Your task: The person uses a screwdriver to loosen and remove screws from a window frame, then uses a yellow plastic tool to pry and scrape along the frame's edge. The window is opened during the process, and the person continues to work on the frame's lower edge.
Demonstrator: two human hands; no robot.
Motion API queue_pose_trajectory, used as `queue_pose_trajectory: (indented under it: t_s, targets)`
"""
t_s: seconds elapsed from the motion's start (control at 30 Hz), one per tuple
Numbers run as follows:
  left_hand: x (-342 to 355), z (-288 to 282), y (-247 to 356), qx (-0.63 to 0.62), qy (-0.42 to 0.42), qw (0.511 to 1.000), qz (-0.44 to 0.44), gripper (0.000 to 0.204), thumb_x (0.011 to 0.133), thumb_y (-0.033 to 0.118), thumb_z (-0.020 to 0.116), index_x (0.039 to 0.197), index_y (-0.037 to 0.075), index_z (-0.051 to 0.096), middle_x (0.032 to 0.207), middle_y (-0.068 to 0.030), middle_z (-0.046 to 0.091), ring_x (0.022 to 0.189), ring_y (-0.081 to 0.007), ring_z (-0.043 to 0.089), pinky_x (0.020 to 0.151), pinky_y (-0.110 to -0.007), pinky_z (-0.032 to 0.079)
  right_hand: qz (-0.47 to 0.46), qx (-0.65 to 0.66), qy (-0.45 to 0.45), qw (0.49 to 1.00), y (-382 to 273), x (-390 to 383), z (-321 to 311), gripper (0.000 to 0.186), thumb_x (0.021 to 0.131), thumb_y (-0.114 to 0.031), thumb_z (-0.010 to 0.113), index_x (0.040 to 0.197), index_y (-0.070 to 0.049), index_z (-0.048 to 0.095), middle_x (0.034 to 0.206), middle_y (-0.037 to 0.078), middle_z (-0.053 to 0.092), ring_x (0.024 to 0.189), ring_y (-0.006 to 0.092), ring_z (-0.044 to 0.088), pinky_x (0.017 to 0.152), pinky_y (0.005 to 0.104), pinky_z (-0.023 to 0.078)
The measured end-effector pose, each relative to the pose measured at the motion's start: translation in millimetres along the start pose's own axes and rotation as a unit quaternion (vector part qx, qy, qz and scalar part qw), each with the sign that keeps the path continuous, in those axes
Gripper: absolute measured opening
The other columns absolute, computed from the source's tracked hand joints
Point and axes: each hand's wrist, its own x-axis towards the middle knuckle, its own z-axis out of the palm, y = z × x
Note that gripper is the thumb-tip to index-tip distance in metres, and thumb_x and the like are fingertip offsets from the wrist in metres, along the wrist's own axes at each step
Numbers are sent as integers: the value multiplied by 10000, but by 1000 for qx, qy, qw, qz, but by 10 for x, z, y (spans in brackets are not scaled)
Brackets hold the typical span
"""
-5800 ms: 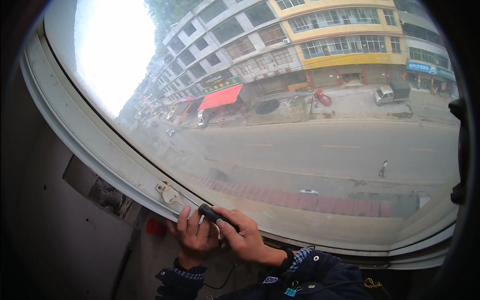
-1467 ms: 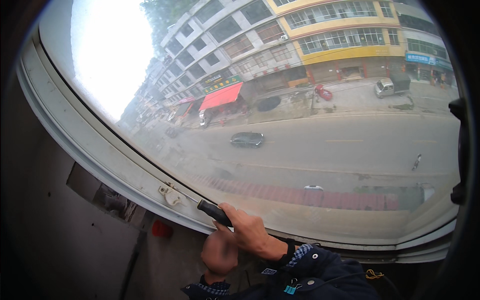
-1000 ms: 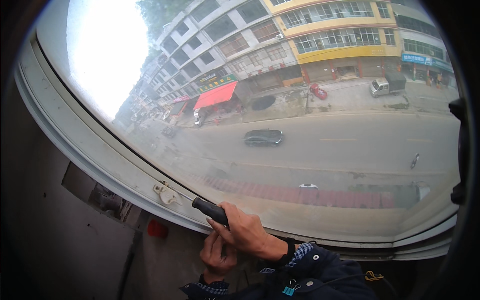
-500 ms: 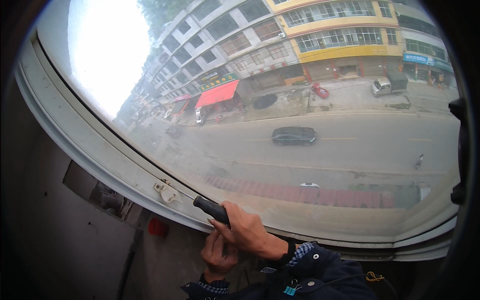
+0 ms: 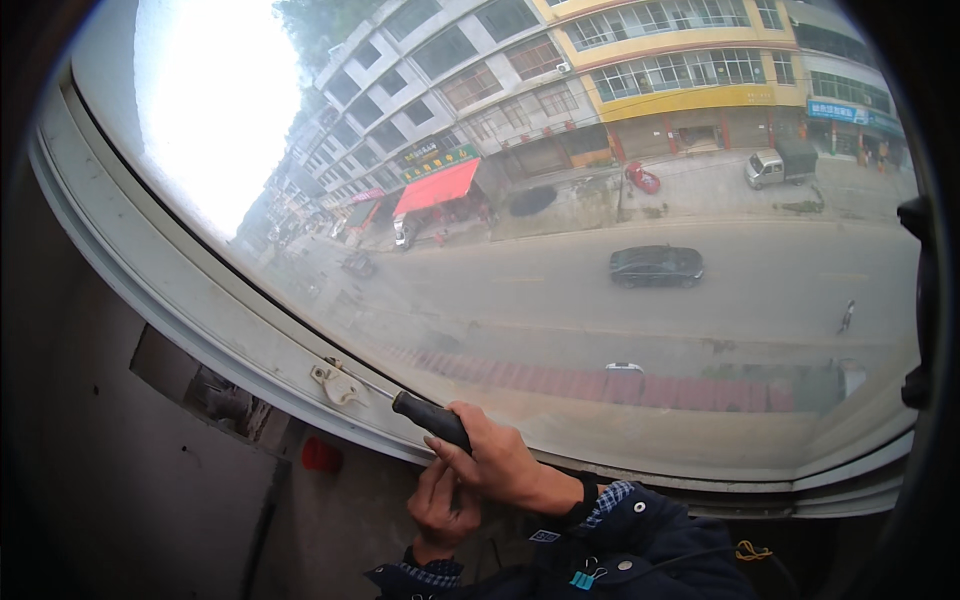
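My right hand (image 5: pixel 507 462) is closed around the black handle of a screwdriver (image 5: pixel 432 418). The thin metal shaft points up and to the left. Its tip meets the edge of a small whitish window latch (image 5: pixel 336 384), fixed on the pale window frame (image 5: pixel 225 318). Just below, close against the right hand, my left hand (image 5: pixel 440 512) has its fingers curled together in a pinch. Whatever lies between those fingers, if anything, is hidden.
Beyond the glass are a street with a dark car (image 5: pixel 656 267), a parked truck (image 5: pixel 780 164) and buildings. Below the frame, a red container (image 5: pixel 321 455) sits by a wall with a broken-out opening (image 5: pixel 200 385). A teal binder clip (image 5: pixel 586 577) hangs on my jacket.
The view has shifted slightly. Both hands keep nearly the same pose, with the screwdriver tip still at the latch. Outside, the dark car has moved to the right.
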Motion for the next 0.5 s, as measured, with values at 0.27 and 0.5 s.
queue_pose_trajectory:
  t_s: [0.27, 0.5]
  targets:
    - [-67, 47, -155, 8, -8, 1000, 18, 290, 850, 101, 751, 1108, -28, 719, 1082, -222, 714, 928, -405, 734, 739, -431, 614, 106, 71, -74, 989, -129, 45, -101, 377, 991, -325, 693, 1175, -37, 535, 877, 228, 665, 768, 446, 662, 637, 470, 516]
    - [-5, 54, -30, -3, -1, 999, 41, 358, 858, 166, 770, 1150, -36, 718, 1077, -237, 709, 861, -411, 732, 700, -424, 597, 86, 75, 6, 994, -90, -120, 66, 401, 1005, -329, 673, 1251, -48, 527, 859, 224, 669, 782, 443, 681, 656, 465, 532]
